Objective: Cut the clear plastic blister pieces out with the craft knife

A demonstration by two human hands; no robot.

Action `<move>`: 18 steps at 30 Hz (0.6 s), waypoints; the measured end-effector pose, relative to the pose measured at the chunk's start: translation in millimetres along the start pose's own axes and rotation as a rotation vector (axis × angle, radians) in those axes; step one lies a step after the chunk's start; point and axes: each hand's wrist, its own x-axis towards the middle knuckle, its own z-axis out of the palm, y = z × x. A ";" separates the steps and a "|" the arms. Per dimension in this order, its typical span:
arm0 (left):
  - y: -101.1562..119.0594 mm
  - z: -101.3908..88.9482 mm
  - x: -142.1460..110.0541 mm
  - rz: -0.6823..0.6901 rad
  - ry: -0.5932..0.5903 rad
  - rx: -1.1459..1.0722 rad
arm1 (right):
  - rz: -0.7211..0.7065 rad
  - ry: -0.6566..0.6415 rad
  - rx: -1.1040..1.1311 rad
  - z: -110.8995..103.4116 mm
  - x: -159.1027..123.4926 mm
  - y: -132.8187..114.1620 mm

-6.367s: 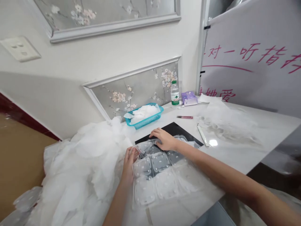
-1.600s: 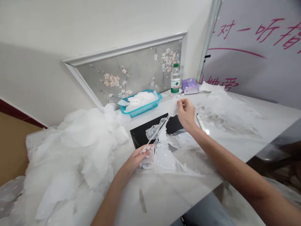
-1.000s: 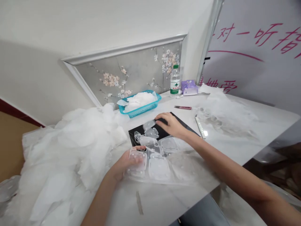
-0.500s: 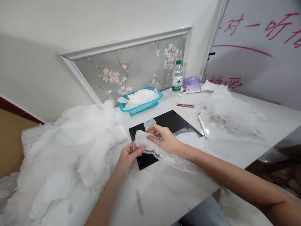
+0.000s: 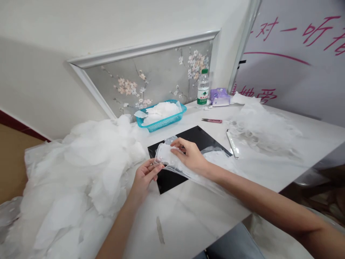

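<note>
here, left hand (image 5: 145,174) pinches translucent sheet (image 5: 164,154) edge, black board (image 5: 170,181) beneath

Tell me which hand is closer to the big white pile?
The left hand. It is just right of the white pile, holding the edge of a clear-edged white sheet; the right hand is farther off, above the black board.
</note>
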 end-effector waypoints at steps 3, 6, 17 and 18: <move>1.0 -3.2 -1.4 0.049 -0.020 0.023 | -0.141 0.017 -0.105 1.5 -6.2 -9.5; 0.5 -3.4 -4.6 0.095 -0.056 0.034 | -0.325 -0.077 -0.154 7.1 -14.8 -17.6; -1.6 -0.6 -6.2 0.135 -0.102 0.071 | 0.001 -0.170 0.199 13.7 -15.2 -15.4; -1.4 -0.5 -5.8 0.133 -0.108 0.074 | 0.012 -0.130 0.187 10.8 -12.6 -15.3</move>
